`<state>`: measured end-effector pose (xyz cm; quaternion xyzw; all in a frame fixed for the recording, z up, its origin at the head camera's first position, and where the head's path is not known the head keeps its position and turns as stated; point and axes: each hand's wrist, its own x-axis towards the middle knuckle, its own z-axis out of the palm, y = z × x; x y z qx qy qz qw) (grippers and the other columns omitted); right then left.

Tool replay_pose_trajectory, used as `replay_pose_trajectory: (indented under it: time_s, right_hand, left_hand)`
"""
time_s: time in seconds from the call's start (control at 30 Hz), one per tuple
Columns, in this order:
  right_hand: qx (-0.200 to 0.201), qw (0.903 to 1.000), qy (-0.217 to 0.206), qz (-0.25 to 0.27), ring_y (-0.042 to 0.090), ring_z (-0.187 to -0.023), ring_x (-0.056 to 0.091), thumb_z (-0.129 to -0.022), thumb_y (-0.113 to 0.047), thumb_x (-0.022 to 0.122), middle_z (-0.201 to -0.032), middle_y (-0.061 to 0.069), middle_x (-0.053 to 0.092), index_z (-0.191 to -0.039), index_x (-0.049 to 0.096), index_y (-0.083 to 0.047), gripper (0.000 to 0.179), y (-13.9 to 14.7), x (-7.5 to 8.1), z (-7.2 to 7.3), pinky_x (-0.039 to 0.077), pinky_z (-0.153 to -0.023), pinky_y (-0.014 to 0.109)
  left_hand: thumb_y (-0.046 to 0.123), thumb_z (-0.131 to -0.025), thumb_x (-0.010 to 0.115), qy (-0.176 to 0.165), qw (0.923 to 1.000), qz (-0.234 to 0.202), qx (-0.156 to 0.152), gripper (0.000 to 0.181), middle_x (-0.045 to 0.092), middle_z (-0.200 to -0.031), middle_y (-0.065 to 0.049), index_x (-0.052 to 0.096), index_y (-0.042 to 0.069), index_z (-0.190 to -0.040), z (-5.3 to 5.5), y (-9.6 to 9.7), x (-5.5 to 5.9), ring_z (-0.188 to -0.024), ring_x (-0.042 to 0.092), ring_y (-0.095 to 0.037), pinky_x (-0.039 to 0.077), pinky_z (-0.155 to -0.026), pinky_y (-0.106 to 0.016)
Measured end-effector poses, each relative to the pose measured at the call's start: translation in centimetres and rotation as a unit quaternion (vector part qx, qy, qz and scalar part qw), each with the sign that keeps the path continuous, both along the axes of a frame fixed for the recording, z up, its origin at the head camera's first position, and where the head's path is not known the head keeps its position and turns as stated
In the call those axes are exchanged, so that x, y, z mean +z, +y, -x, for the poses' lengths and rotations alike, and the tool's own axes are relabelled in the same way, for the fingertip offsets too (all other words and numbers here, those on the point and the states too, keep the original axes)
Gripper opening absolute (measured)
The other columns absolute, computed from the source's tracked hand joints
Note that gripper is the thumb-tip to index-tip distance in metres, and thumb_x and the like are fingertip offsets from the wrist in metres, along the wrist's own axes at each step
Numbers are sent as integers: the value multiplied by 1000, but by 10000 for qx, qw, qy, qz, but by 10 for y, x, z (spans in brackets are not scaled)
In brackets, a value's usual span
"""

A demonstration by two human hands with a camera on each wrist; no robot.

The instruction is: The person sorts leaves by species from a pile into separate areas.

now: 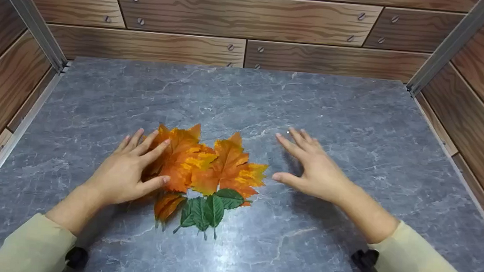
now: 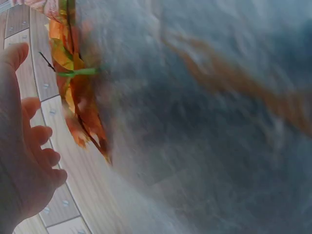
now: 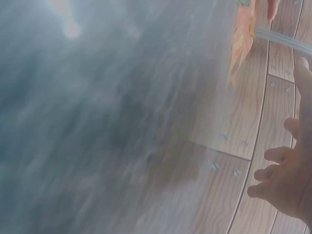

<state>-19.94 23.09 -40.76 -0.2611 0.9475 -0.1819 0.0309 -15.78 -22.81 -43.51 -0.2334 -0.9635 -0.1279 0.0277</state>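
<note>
Orange and yellow artificial maple leaves (image 1: pixel 226 163) lie overlapping near the middle of the table in the head view. Green serrated leaves (image 1: pixel 204 211) with short stems lie along their near edge, beside a darker orange leaf (image 1: pixel 168 206). My left hand (image 1: pixel 127 170) is spread at the left side of the pile, its fingers overlapping the orange leaves. To the right of the pile, my right hand (image 1: pixel 320 171) has its fingers extended and holds nothing. The left wrist view shows the leaves (image 2: pixel 87 112) edge-on, beside the left hand's fingers.
The tabletop (image 1: pixel 336 105) is grey with a marbled pattern. Wood-patterned panels (image 1: pixel 243 18) enclose it at the back and both sides, with metal posts (image 1: pixel 29 16) at the far corners. A dark band (image 1: pixel 78 256) sits under each sleeve cuff.
</note>
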Motion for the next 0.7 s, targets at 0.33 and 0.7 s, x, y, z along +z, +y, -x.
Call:
replay_pose_trajectory:
  time_s: [0.33, 0.7]
  right_hand:
    - [373, 9974, -342, 507, 44, -156, 26, -92, -71, 69, -174, 14, 23, -168, 32, -36, 91, -29, -6, 5, 25, -120, 70]
    - [620, 9913, -763, 873, 43, -148, 42, -93, -61, 75, -164, 18, 44, -163, 47, -27, 83, -54, -18, 14, 33, -119, 65]
  left_hand:
    - [65, -102, 57, 74, 9985, 130, -530, 80, 30, -170, -19, 42, 18, -165, 3, -3, -6, -156, 23, -50, 21, -124, -65]
    - [65, -102, 56, -218, 9984, 206, -489, 75, 33, -169, -21, 47, 21, -162, 4, -4, -13, -150, 33, -54, 33, -115, -73]
